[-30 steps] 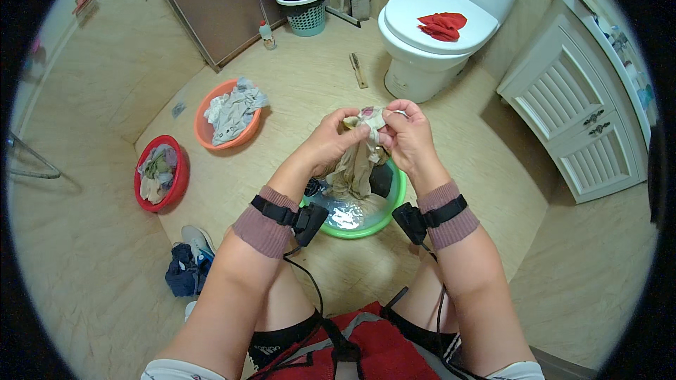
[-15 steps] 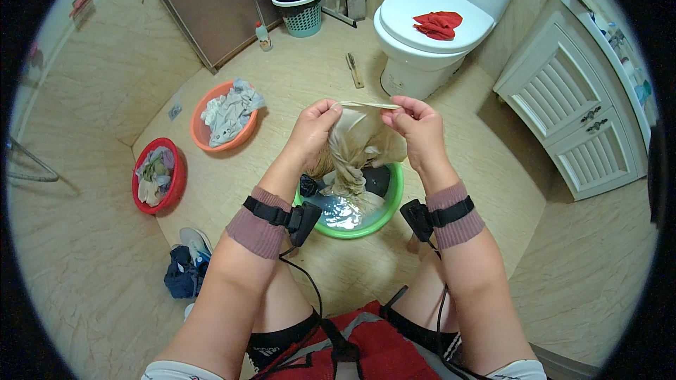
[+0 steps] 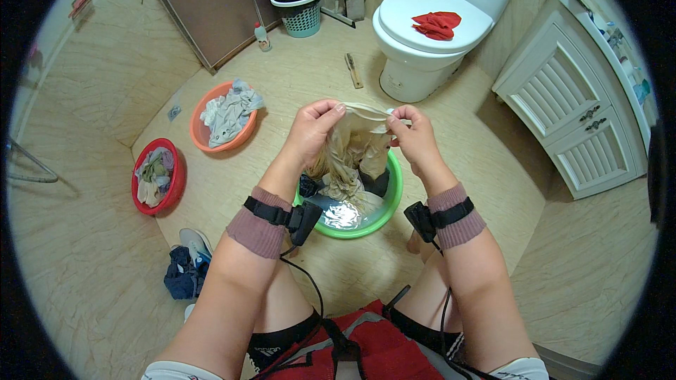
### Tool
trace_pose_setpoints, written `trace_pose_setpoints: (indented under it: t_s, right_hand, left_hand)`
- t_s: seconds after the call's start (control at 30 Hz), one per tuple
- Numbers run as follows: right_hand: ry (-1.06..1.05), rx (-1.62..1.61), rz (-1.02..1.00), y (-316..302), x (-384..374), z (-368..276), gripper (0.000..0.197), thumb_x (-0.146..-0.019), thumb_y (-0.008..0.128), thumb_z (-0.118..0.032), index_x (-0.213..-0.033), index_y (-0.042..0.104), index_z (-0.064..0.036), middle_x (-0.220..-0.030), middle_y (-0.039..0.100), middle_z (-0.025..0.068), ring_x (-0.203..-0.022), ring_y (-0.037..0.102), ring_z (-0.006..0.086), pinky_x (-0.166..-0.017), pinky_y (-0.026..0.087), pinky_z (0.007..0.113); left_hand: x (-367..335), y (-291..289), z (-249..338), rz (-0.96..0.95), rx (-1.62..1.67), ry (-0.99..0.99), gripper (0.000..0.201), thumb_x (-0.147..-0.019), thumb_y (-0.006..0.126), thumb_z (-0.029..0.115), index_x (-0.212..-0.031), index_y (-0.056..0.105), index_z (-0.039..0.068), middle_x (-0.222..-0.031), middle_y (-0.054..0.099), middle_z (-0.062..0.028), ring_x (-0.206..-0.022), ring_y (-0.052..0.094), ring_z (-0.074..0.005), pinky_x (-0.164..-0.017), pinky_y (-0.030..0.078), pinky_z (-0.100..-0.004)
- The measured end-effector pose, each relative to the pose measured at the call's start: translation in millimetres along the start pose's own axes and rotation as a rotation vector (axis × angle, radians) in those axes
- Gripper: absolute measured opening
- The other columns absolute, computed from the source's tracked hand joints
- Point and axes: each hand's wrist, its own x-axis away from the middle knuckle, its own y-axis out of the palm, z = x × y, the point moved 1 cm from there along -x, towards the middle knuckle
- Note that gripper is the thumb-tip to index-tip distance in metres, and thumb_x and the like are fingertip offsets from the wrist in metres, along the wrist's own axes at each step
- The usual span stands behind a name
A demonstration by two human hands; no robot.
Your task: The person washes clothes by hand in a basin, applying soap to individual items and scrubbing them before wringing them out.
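A wet beige garment [image 3: 345,162] hangs between my two hands, its upper edge spread into a narrow opening. My left hand [image 3: 312,129] pinches one end of that edge between thumb and fingers. The other end is gripped by my right hand [image 3: 414,137], thumb against the curled fingers. Below, the cloth trails into a green-rimmed basin [image 3: 396,200] on the floor. Cloudy, bluish water [image 3: 341,216] shines inside it, and dark cloth [image 3: 308,185] shows at its left side. Folds of the garment hide part of the basin.
To the left stand an orange basin [image 3: 196,142] and a red basin [image 3: 181,177], both holding clothes. A brush [image 3: 353,72] lies beyond my hands, near the toilet [image 3: 412,74] with red cloth [image 3: 437,26] on its lid. Farther back are a bottle [image 3: 263,39] and wastebasket [image 3: 303,23].
The garment's taut upper edge has opened into a gap. My right hand has shifted slightly down and left, turning its fingers, and the cloth now hangs wider over the basin.
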Motion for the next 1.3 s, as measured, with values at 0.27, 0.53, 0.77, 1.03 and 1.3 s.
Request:
trace_pose_setpoints:
  t_s: [0.27, 0.53, 0.77, 1.03, 1.3]
  right_hand:
    - [-0.115, 0.214, -0.181, 5.0, -3.3, 16.3, 0.022, -0.077, 0.068, -0.003, -0.095, 0.055, -0.0042, -0.084, 0.056, 0.0005, -0.074, 0.054, 0.0087, -0.065, 0.047, 0.024]
    - [-0.093, 0.144, -0.345, 22.4, 7.3, 18.2, 0.02, -0.084, 0.061, -0.012, -0.099, 0.06, 0.002, -0.084, 0.063, 0.0026, -0.073, 0.057, 0.0116, -0.068, 0.048, 0.027]
    - [-0.006, -0.61, -0.331, 3.2, 21.1, -34.0, 0.027, -0.094, 0.049, -0.009, -0.12, 0.054, -0.0004, -0.108, 0.063, 0.0043, -0.095, 0.058, 0.0112, -0.084, 0.048, 0.027]
    - [0.007, -0.92, -0.454, -1.6, 31.9, -44.6, 0.034, -0.096, 0.046, -0.013, -0.127, 0.048, 0.0002, -0.121, 0.058, 0.0101, -0.108, 0.057, 0.019, -0.097, 0.044, 0.034]
    - [0.078, -0.749, -0.296, -5.1, 23.9, -32.2, 0.031, -0.097, 0.046, -0.021, -0.118, 0.054, 0.0012, -0.113, 0.062, 0.0098, -0.101, 0.059, 0.0184, -0.092, 0.045, 0.032]
  left_hand:
    - [-2.5, 2.3, -4.9, -0.153, 0.168, -0.086, 0.006, -0.091, 0.059, 0.011, -0.093, 0.061, 0.006, -0.083, 0.062, 0.0007, -0.072, 0.058, -0.0071, -0.061, 0.047, -0.0207]
    - [-3.8, 7.7, -5.8, -0.117, 0.424, -0.005, 0.02, -0.089, 0.058, 0.004, -0.108, 0.053, 0.005, -0.099, 0.062, -0.0055, -0.091, 0.063, -0.0155, -0.08, 0.054, -0.0287]
    - [-3.4, -0.3, 6.4, -0.049, 0.129, -0.052, 0.029, -0.082, 0.057, -0.003, -0.11, 0.052, 0.006, -0.101, 0.063, -0.0049, -0.098, 0.062, -0.0177, -0.084, 0.051, -0.0311]
    - [4.6, 19.7, 0.5, -0.227, 0.207, -0.134, 0.048, -0.083, 0.059, 0.003, -0.129, 0.047, 0.002, -0.124, 0.053, -0.009, -0.113, 0.052, -0.0156, -0.097, 0.042, -0.0307]
    - [7.8, 21.2, -2.0, -0.265, 0.276, -0.191, 0.025, -0.089, 0.061, 0.014, -0.111, 0.059, 0.002, -0.1, 0.065, -0.0033, -0.09, 0.061, -0.0112, -0.082, 0.049, -0.0266]
